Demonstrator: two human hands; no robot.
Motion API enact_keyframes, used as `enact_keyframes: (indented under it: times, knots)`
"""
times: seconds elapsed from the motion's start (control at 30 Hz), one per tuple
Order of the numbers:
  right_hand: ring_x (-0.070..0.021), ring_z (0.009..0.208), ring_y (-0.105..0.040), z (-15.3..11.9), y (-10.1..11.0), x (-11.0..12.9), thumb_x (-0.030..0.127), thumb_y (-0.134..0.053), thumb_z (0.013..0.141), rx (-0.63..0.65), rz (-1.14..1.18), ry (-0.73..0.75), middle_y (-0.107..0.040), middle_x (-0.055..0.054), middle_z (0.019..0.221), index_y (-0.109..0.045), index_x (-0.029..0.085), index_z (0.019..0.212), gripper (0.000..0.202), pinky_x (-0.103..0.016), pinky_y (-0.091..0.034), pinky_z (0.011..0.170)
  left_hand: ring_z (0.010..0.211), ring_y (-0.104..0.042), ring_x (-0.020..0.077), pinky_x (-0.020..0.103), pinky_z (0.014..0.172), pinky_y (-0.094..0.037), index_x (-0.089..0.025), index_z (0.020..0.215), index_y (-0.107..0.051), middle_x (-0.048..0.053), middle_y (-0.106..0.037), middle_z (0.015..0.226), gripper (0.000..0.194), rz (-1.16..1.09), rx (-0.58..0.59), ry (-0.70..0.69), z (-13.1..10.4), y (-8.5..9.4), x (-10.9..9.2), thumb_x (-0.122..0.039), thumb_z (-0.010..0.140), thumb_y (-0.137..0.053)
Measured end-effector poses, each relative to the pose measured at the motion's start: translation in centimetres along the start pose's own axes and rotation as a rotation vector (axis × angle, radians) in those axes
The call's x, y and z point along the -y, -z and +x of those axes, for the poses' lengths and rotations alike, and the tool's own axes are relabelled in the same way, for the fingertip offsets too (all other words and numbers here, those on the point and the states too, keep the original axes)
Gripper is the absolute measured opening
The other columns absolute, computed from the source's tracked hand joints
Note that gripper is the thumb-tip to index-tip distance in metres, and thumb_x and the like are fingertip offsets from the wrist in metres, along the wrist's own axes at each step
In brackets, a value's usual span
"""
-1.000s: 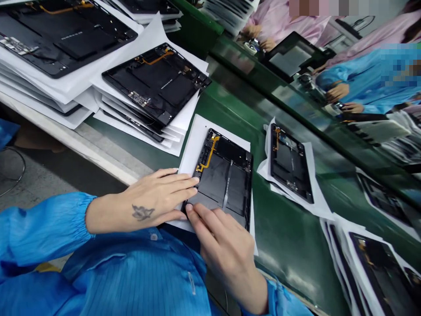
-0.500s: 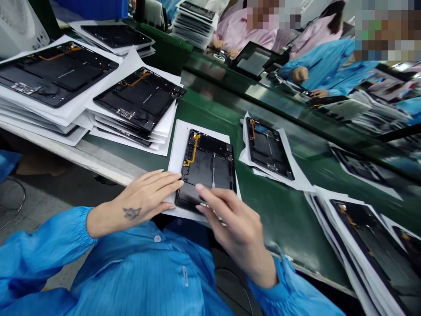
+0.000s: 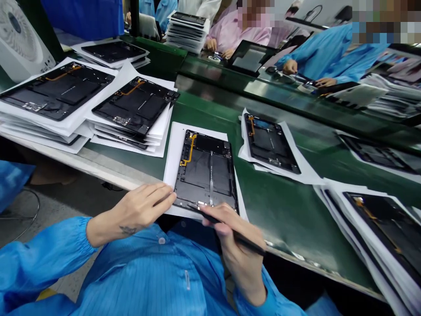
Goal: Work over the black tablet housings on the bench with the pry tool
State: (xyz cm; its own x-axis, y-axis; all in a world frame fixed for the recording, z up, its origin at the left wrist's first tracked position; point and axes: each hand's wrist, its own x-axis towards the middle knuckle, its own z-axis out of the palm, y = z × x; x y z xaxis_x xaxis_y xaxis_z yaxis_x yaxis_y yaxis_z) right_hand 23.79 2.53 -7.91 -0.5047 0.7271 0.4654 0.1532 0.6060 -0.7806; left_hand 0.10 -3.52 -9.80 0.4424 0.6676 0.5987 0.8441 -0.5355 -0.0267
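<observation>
Left hand (image 3: 138,211), fingers together at the near corner of the tablet (image 3: 197,179), grip unclear; right hand (image 3: 238,235) pinches a dark slim tool (image 3: 250,243). The tablet lies just ahead of both; a slipping tip could scratch it, slack steadying could let its paper (image 3: 173,153) slide.

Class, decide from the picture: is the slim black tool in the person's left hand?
No, the right hand grips the slim black tool, while the left hand lies at the open device's edge.
</observation>
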Motion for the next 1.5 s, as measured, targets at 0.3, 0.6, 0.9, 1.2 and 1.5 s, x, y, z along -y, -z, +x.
enact_keyframes:
  times: [0.3, 0.6, 0.9, 1.2, 1.5]
  knots:
    - [-0.0215, 0.088, -0.065, -0.8, -1.9, -1.1, 0.002, -0.063, 0.09, 0.001, -0.409, 0.321, -0.073, -0.007, 0.088, -0.067, 0.018, 0.118, 0.033, -0.042, -0.06, 0.082, 0.113, -0.07, 0.0275, 0.037, 0.091, -0.061, -0.004, 0.113, -0.064, 0.018, -0.071, 0.122, 0.025, 0.013, 0.028, -0.066, 0.3, -0.3, 0.1, -0.008, 0.102, -0.042]
    - [-0.022, 0.087, -0.068, -3.0, -1.2, -1.7, -0.006, -0.063, 0.084, -0.11, -0.435, 0.288, -0.071, -0.006, 0.09, -0.068, 0.02, 0.122, 0.046, -0.046, -0.062, 0.088, 0.113, -0.069, 0.027, 0.038, 0.096, -0.059, -0.005, 0.12, -0.064, 0.017, -0.072, 0.121, 0.031, 0.003, 0.004, 0.003, 0.3, -0.8, -0.7, -0.01, 0.102, -0.04]
    - [-0.0181, 0.077, -0.069, 2.5, -1.4, -0.9, 0.017, -0.061, 0.096, 0.034, -0.039, -0.061, -0.074, -0.003, 0.085, -0.073, 0.022, 0.093, 0.014, -0.031, -0.057, 0.069, 0.116, -0.067, 0.0317, 0.045, 0.1, -0.054, -0.007, 0.135, -0.058, 0.023, -0.066, 0.127, 0.04, 0.169, 0.105, 0.034, 0.4, -1.1, -2.8, -0.015, 0.1, -0.041]
    - [-0.0171, 0.078, -0.068, 2.7, -1.5, -1.1, 0.016, -0.059, 0.097, 0.116, -0.045, -0.038, -0.073, -0.003, 0.086, -0.072, 0.021, 0.093, 0.015, -0.03, -0.055, 0.068, 0.118, -0.067, 0.0327, 0.047, 0.101, -0.054, -0.007, 0.135, -0.058, 0.024, -0.066, 0.128, 0.038, 0.156, 0.106, 0.06, 0.3, -1.3, -3.2, -0.014, 0.1, -0.045]
    - [-0.0165, 0.074, -0.061, 2.9, -1.4, -0.7, 0.012, -0.057, 0.098, 0.2, -0.092, 0.06, -0.07, -0.003, 0.082, -0.069, 0.02, 0.096, 0.015, -0.032, -0.051, 0.069, 0.115, -0.069, 0.0251, 0.039, 0.103, -0.057, -0.006, 0.114, -0.067, 0.014, -0.072, 0.122, 0.025, -0.083, -0.044, -0.045, -0.5, -1.3, -0.5, -0.007, 0.099, -0.046]
